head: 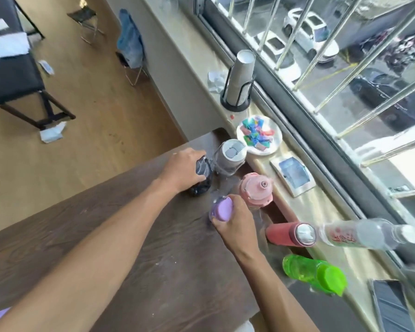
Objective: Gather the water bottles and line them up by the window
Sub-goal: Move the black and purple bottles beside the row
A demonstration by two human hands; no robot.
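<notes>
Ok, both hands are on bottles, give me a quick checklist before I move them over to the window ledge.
1. Left hand gripping the dark bottle: ok, fingers wrap its top.
2. Right hand gripping the purple bottle: ok, closed around it just below the cap.
3. Caps shut on both: cannot tell, the picture is too blurred.
4. Path to the ledge: not ok, the pink bottle and grey-lid bottle stand in between.
5. Free room on the ledge: not ok nearby, a plate and tray sit there.
6. Bottles already at the window: ok, red, clear, green.
</notes>
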